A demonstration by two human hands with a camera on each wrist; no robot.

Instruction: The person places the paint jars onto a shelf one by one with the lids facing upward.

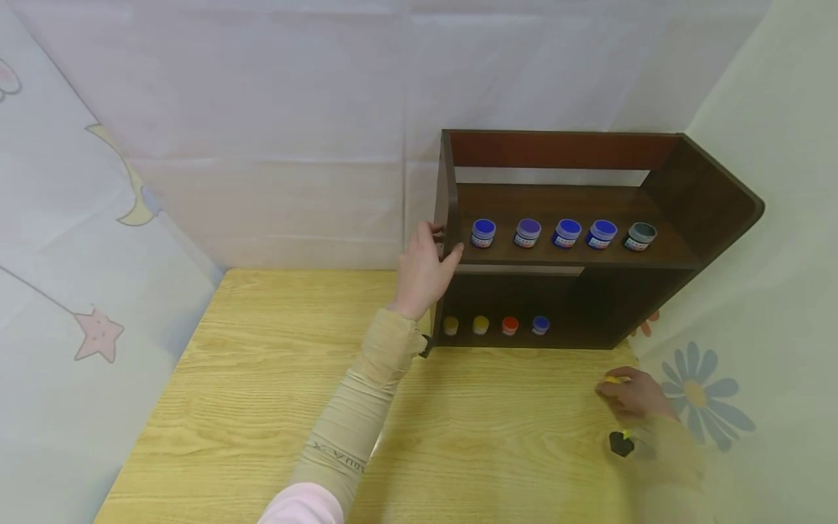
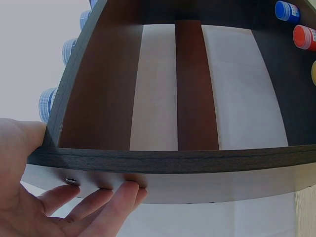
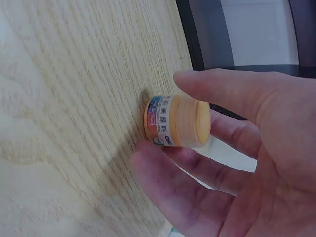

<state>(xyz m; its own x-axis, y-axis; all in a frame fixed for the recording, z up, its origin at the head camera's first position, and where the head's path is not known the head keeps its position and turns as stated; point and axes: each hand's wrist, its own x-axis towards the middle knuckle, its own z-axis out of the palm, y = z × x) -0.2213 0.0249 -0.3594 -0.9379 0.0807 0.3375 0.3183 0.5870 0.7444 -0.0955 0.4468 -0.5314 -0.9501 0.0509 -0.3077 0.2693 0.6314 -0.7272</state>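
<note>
My left hand [image 1: 424, 271] grips the left side of a dark brown wooden shelf [image 1: 576, 263], thumb at the middle board's front corner and fingers against the outer face of the side panel [image 2: 197, 162]. Low at the right, my right hand [image 1: 633, 393], blurred in the head view, holds a small orange-yellow paint jar [image 3: 177, 121]. In the right wrist view its thumb [image 3: 212, 84] lies along one side of the jar and the fingers curve round the other. The jar's label faces the camera, its base toward the wood-grain table [image 3: 89, 118].
On the upper board stand several paint jars, among them a blue one [image 1: 483, 233] and a dark one [image 1: 639, 236]. Below are yellow, red [image 1: 510, 325] and blue jars. A black object [image 1: 621, 443] lies by the right forearm. Patterned sheets [image 1: 740, 291] hang around the table.
</note>
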